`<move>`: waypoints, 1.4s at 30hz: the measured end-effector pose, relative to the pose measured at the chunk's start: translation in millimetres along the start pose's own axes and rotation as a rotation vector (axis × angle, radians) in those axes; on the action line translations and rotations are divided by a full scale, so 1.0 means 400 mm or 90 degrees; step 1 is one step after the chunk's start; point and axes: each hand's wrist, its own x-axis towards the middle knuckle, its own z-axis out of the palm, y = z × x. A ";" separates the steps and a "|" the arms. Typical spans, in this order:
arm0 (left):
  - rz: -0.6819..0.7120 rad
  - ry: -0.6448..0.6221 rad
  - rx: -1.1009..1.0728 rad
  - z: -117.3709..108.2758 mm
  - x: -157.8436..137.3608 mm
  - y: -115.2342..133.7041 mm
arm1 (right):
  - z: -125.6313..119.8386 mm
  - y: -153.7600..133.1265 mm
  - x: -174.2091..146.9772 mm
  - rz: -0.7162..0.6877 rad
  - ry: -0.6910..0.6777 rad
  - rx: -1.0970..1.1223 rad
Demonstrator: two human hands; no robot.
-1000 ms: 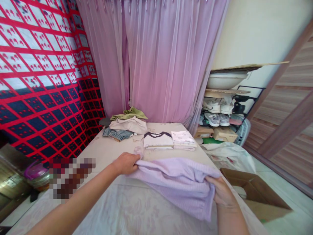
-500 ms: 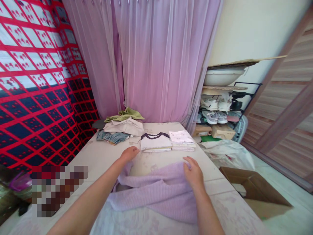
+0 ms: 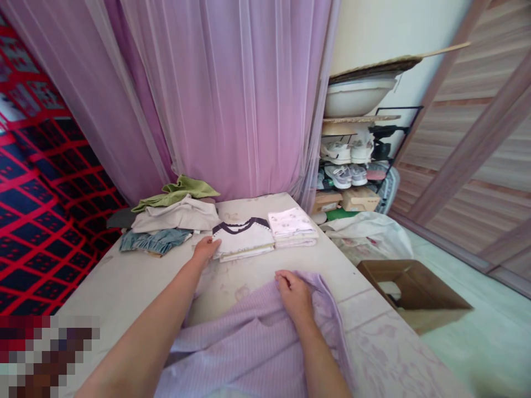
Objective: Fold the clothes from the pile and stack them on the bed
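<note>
White shirt: folded neatly, dark collar facing away, on top of a small pile; the white shirt (image 3: 243, 241) is the landmark here.
Lavender garment: the lavender garment (image 3: 244, 345) is spread loosely, ribbed and wrinkled, on the near side of the white shirt, partly covered by both forearms.
Left hand: the left hand (image 3: 204, 250) is at the white shirt's left edge, fingers close together; I cannot tell whether they pinch anything.
Right hand: the right hand (image 3: 295, 296) is over the lavender garment, nearer than the white shirt and to its right, fingers curled together; whether they grip the fabric cannot be told.
Pink stack: the folded pink stack (image 3: 292, 224) sits just beside the white shirt, on its right.
Heap: jeans (image 3: 155, 241), beige cloth (image 3: 176, 215) and green cloth (image 3: 186, 188), left of the white shirt.
Sheet: a pale floral sheet (image 3: 381, 342) lies under the white shirt.
Curtain: a purple curtain (image 3: 232, 105) hangs beyond the white shirt.
</note>
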 end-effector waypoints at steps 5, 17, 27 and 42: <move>0.016 0.058 0.030 0.020 0.008 0.003 | 0.001 0.002 0.001 0.003 -0.002 -0.018; 0.453 0.084 0.343 0.068 -0.094 0.099 | 0.003 -0.007 -0.002 0.006 0.000 -0.084; 0.398 -0.130 0.496 0.222 -0.098 0.209 | 0.005 -0.004 -0.003 0.009 0.011 -0.088; 0.382 -0.244 0.425 0.126 -0.041 0.217 | 0.000 -0.015 -0.005 0.009 0.010 -0.105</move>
